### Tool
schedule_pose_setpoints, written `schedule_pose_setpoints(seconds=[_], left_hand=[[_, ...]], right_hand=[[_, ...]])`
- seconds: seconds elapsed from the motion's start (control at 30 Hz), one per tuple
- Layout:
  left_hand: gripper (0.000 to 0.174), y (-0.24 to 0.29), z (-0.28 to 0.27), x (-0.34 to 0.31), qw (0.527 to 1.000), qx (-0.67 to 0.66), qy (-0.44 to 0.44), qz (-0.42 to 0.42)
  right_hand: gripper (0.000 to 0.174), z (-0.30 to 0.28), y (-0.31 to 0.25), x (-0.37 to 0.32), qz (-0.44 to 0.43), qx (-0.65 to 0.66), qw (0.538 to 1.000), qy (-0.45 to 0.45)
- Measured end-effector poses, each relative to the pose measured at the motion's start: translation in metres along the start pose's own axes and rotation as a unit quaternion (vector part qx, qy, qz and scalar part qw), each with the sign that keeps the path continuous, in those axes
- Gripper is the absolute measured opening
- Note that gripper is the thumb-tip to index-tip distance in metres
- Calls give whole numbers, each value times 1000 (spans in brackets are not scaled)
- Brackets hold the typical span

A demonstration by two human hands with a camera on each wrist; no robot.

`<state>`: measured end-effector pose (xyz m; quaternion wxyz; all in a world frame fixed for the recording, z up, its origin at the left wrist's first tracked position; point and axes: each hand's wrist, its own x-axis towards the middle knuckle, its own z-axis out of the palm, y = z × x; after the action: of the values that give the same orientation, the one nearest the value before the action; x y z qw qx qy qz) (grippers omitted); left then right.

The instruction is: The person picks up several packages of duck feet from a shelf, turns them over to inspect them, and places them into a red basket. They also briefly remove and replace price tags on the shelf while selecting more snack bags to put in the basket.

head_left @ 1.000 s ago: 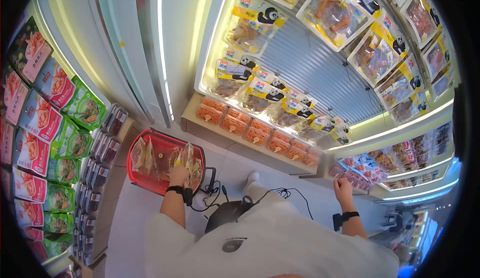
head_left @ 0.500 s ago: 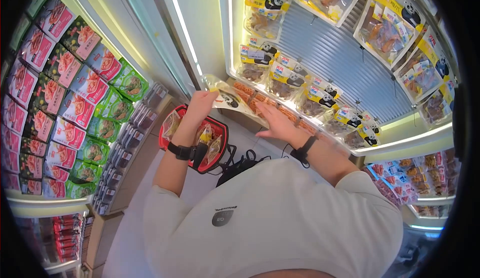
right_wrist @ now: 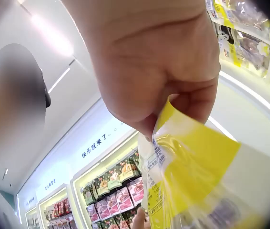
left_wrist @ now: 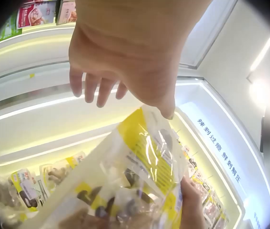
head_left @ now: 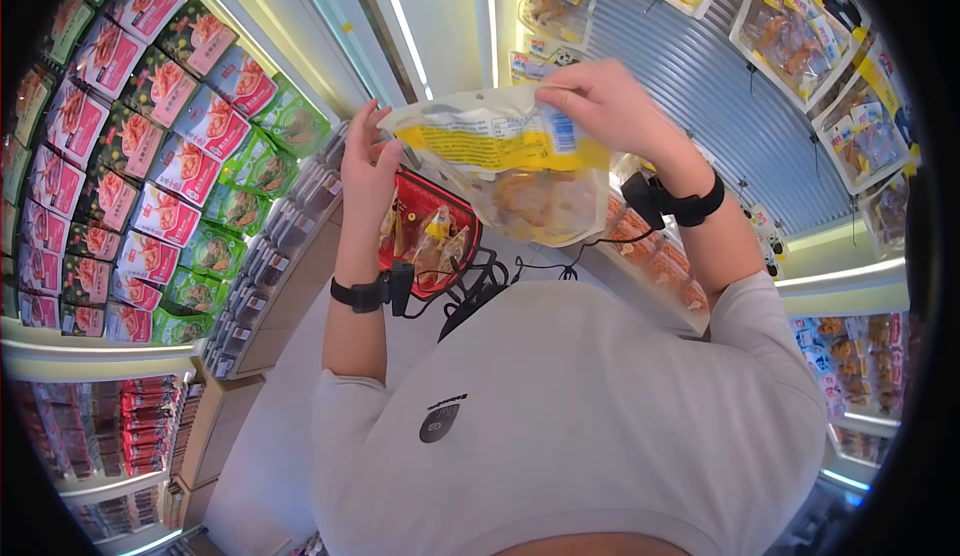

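A clear food bag (head_left: 525, 196) with a yellow printed band and a barcode label hangs in front of the chest, brownish pieces inside. My right hand (head_left: 620, 106) pinches its top right corner between thumb and fingers; the right wrist view shows the yellow film (right_wrist: 197, 143) creased under that grip. At the bag's opposite end is my left hand (head_left: 367, 161), its fingers extended and spread. In the left wrist view those fingers (left_wrist: 91, 88) hold nothing, and the thumb tip is right at the bag's edge. Below stands a red basket (head_left: 425, 194) with several similar bags.
Ahead, a lit display (head_left: 690, 86) carries hanging panda-print packs, with trays of orange food (head_left: 650, 246) along its front ledge. Pink and green pouches (head_left: 190, 146) fill the left shelves, above dark plastic boxes (head_left: 265, 246). Black cables (head_left: 490, 276) lie beside the basket.
My left hand has lifted the bag out of the basket and let go of it. My right hand has come in from the right and taken its corner; the bag now hangs nearer the chest.
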<state>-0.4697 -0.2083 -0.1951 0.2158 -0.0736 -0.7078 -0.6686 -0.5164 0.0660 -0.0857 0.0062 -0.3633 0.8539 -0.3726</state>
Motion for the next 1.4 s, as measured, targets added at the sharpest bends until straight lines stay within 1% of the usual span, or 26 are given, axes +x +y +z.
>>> schedule_pose_setpoints(seconds=[0.03,0.07,0.1,0.13,0.17,0.2,0.23,0.3,0.33,0.4,0.43,0.73,0.83,0.87,0.93,0.97,1.03,1.07,1.13,1.17,1.23,1.27,1.3,1.33,1.37,1.4], left_hand=[[48,-11,-4,-6,997,-43,-65,7],[59,-36,-15,-10,976,-128,-156,-80],[59,-41,-12,-13,974,-140,-158,-85],[62,-46,-6,-17,949,-153,-257,-100],[65,-50,2,-22,915,-167,-351,-108],[87,-37,18,-25,901,-218,-359,-107],[87,-34,22,-25,899,-233,-355,-104],[83,-22,22,-21,869,-197,-424,-162],[55,-7,24,-23,885,-228,-389,-117],[49,14,15,-16,890,-181,-393,-141],[44,20,11,-15,893,-131,-393,-174],[43,55,-8,-21,881,-269,-316,-225],[43,45,-11,-21,897,-228,-294,-239],[43,38,-11,-19,896,-228,-295,-241],[44,24,-9,-17,931,-168,-263,-192],[44,22,-7,-18,931,-167,-260,-193],[46,22,1,-15,962,-80,-180,-187],[46,22,7,-13,964,-78,-185,-177],[48,19,13,-11,982,-36,-150,-109],[48,15,13,-7,982,-32,-160,-93],[51,10,11,2,956,173,-226,-71],[51,14,15,4,956,178,-226,-56],[52,18,20,5,935,255,-246,21],[53,22,26,7,902,329,-263,97],[53,31,34,9,898,333,-265,108],[51,45,45,9,869,397,-269,121]], right_hand=[[20,-9,-12,-3,10,-4,1000,1],[20,-18,-21,-5,21,12,1000,4],[21,-25,-29,-8,32,26,999,5],[21,-32,-34,-10,41,16,999,-2],[23,-42,-37,-10,33,92,995,24],[26,-51,-42,-9,24,167,984,50],[26,-59,-49,-6,31,155,987,43],[23,-69,-67,0,42,332,925,180],[23,-69,-80,5,41,325,928,181],[24,-65,-102,14,136,214,931,264],[24,-65,-101,15,135,210,931,268],[33,-59,-41,17,137,368,889,237],[36,-50,-23,14,139,428,864,226],[43,-42,-23,7,191,453,840,231],[44,-22,-19,-19,183,439,867,149],[42,-1,-22,-27,241,426,853,181],[31,36,-25,-44,303,329,877,176],[27,58,-16,-46,280,292,883,239],[25,76,1,-49,268,299,872,279],[25,90,19,-50,243,256,877,327],[27,117,63,-47,182,198,881,389],[27,123,74,-47,182,173,890,381],[29,128,87,-46,206,208,883,368],[28,129,99,-47,251,167,896,327],[30,127,107,-49,297,125,903,284],[30,120,108,-51,292,127,902,292]])
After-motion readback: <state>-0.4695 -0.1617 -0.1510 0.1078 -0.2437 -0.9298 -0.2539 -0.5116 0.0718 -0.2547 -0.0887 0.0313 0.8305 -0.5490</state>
